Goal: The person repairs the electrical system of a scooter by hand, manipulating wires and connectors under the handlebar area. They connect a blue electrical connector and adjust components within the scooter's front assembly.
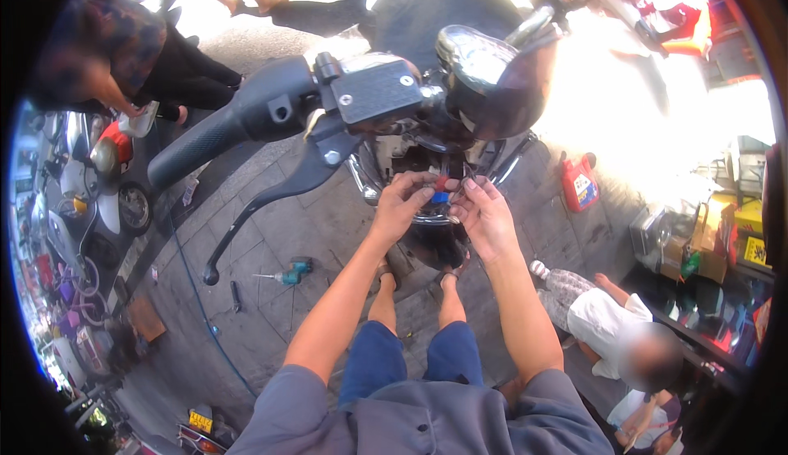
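Observation:
My left hand (406, 202) is closed at the open front section of a motorbike, its fingertips at a small red piece (441, 184) with a blue piece (440, 198) just below. My right hand (484, 213) pinches thin dark wires (465, 174) beside them. Exactly where the fingertips grip is hard to make out. Above my hands are the black handlebar grip (185, 151), brake lever (279, 188), reservoir (373, 89) and chrome-backed mirror (468, 52).
A green drill (291, 273) lies on the pavement (271, 315), near a blue hose (197, 299). A red jug (579, 181) stands at right, before boxes (706, 233). People (595, 319) are at lower right, another person (123, 52) at upper left, near parked two-wheelers (115, 209).

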`<control>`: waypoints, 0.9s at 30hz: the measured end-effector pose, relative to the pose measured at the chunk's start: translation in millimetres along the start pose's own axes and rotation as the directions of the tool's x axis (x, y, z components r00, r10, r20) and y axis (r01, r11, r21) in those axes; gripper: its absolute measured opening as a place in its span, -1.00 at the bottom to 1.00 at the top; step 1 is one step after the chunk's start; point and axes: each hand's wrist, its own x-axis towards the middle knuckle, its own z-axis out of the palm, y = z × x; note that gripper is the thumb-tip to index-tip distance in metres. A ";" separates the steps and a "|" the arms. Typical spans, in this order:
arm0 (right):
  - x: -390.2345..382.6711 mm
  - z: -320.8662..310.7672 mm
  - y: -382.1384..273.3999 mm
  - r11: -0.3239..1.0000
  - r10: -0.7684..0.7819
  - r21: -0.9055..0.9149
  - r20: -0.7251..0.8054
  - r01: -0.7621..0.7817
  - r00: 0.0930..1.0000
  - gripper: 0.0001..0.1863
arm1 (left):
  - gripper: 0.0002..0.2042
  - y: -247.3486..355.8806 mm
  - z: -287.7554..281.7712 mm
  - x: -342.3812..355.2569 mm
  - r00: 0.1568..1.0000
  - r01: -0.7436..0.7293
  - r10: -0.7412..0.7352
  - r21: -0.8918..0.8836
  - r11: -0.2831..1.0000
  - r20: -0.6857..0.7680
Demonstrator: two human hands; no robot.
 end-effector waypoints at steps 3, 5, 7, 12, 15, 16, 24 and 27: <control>11.7 22.2 9.2 0.998 -0.060 -0.010 -0.030 0.060 0.998 -0.86 | -0.76 -5.3 -5.6 -0.4 0.999 -0.036 0.035 0.017 0.999 0.011; 13.0 41.2 9.5 0.996 -0.081 -0.050 -0.020 0.080 0.997 -0.73 | -0.74 -9.2 -9.3 -4.4 0.999 0.025 -0.026 -0.020 0.999 -0.039; 13.8 31.8 9.4 0.954 -0.108 -0.277 0.055 0.119 0.993 -0.66 | -0.74 -3.5 -3.0 -4.7 0.999 -0.002 0.006 0.063 0.998 -0.053; 22.9 18.7 -6.7 0.281 -0.352 -0.865 0.310 0.416 0.883 -0.55 | -0.74 11.9 10.0 -2.9 0.987 -0.122 0.149 0.325 0.938 -0.058; 26.1 22.9 -9.2 0.408 -0.236 -0.866 0.207 0.291 0.949 -0.57 | -0.74 1.8 10.9 -1.3 0.985 -0.123 0.152 0.295 0.948 -0.080; 26.6 23.5 -8.7 0.469 -0.173 -0.850 0.179 0.241 0.968 -0.58 | -0.74 -1.1 10.0 -1.9 0.986 -0.114 0.144 0.288 0.951 -0.086; 25.6 14.7 -22.6 0.595 -0.054 -0.778 0.215 0.204 0.975 -0.73 | -0.75 5.8 4.3 -0.2 0.978 -0.180 0.206 0.356 0.917 -0.035; 28.3 11.1 -13.8 0.552 -0.174 -0.791 0.199 0.263 0.964 -0.78 | -0.75 4.6 5.3 -1.5 0.979 -0.177 0.202 0.360 0.916 -0.031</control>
